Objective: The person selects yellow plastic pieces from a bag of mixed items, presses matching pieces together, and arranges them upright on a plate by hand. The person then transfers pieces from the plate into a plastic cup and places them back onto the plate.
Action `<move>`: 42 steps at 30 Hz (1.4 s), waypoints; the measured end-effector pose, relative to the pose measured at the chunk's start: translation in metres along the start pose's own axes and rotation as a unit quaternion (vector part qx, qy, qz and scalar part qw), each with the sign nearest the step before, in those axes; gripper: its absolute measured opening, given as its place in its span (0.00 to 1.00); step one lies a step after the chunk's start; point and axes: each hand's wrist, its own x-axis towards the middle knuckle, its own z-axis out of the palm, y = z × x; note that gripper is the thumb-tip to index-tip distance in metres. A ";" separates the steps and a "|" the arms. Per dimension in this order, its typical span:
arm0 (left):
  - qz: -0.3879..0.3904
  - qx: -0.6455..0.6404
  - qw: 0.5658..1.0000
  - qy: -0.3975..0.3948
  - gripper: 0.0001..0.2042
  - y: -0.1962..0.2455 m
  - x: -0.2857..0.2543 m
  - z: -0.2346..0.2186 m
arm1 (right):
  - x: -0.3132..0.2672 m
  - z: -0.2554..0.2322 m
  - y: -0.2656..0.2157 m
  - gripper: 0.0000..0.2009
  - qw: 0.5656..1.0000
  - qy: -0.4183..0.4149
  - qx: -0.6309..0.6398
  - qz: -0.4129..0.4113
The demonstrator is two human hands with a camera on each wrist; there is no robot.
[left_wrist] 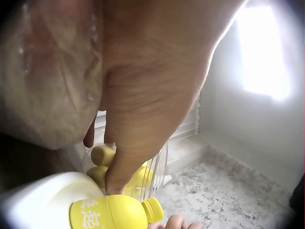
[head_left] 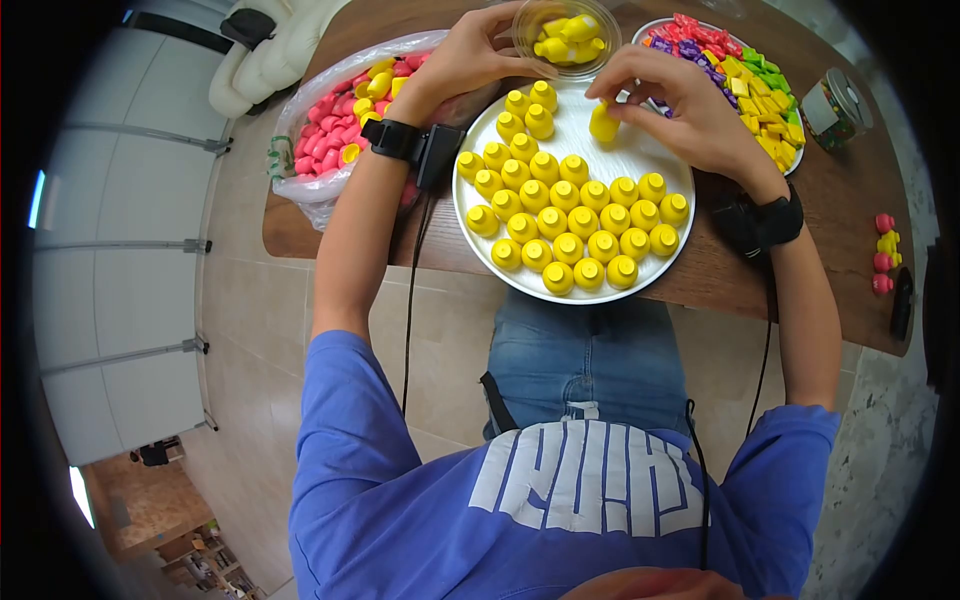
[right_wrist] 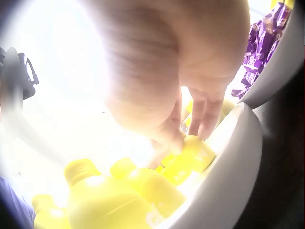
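My left hand (head_left: 472, 58) grips a clear round plastic tub (head_left: 520, 48) with several small yellow bottles inside, just beyond the far rim of a white plate (head_left: 640, 272). In the left wrist view, its thumb lies along the tub's wall. My right hand (head_left: 685, 105) pinches one small yellow bottle (head_left: 604, 122) between thumb and fingers over the far right part of the plate. Rows of similar yellow bottles (head_left: 567, 247) stand upright on the plate, mostly in its near and left parts. The right wrist view shows the pinched bottle (right_wrist: 190, 155) inside the raised rim.
To the left, a clear plastic bag (head_left: 290, 188) holds pink and yellow pieces (head_left: 325, 135). Another white plate (head_left: 797, 160) at the far right carries coloured wrapped sweets (head_left: 765, 105). A lidded jar (head_left: 832, 108) stands beside it. Small pink and yellow pieces (head_left: 884, 250) lie near the table's right edge.
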 end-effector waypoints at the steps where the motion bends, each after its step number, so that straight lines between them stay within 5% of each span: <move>1: -0.005 0.005 1.000 0.002 0.36 0.000 0.000 0.000 | 0.000 0.000 -0.002 0.12 0.999 0.028 0.022 0.005; 8: -0.031 -0.096 0.995 -0.009 0.35 0.003 -0.003 0.005 | 0.003 0.005 0.008 0.14 0.976 0.174 0.127 -0.034; 11: -0.016 -0.085 0.996 -0.014 0.34 0.008 -0.002 0.007 | 0.006 -0.003 -0.034 0.16 0.982 0.163 0.093 0.029; 18: -0.083 -0.018 0.996 0.011 0.29 0.009 -0.003 0.006 | 0.002 -0.004 -0.018 0.15 0.987 0.158 -0.014 -0.002; 21: -0.089 0.077 0.992 0.041 0.25 0.000 0.000 -0.001 | -0.001 -0.004 0.001 0.14 0.993 0.122 -0.005 -0.008; 23: -0.073 0.113 0.989 0.055 0.23 -0.012 0.003 -0.006 | -0.001 -0.004 -0.003 0.14 1.000 0.007 -0.020 -0.009; 28: -0.065 0.121 0.987 0.083 0.18 -0.015 0.005 -0.008 | -0.004 0.003 -0.010 0.26 0.990 -0.139 -0.003 -0.039; 32: -0.083 0.131 0.984 0.084 0.18 -0.015 0.005 -0.010 | -0.005 0.011 -0.003 0.28 0.986 -0.154 -0.031 -0.064; 35: -0.093 0.142 0.982 0.078 0.18 -0.014 0.004 -0.008 | -0.006 0.012 -0.006 0.29 0.988 -0.154 0.025 0.013; 37: -0.085 0.107 0.988 0.076 0.18 -0.009 0.002 -0.004 | -0.005 0.016 0.003 0.30 0.989 -0.136 -0.038 -0.047; 42: -0.073 0.094 0.990 0.073 0.20 -0.010 0.002 -0.004 | -0.007 0.018 0.000 0.29 0.989 -0.142 -0.045 -0.022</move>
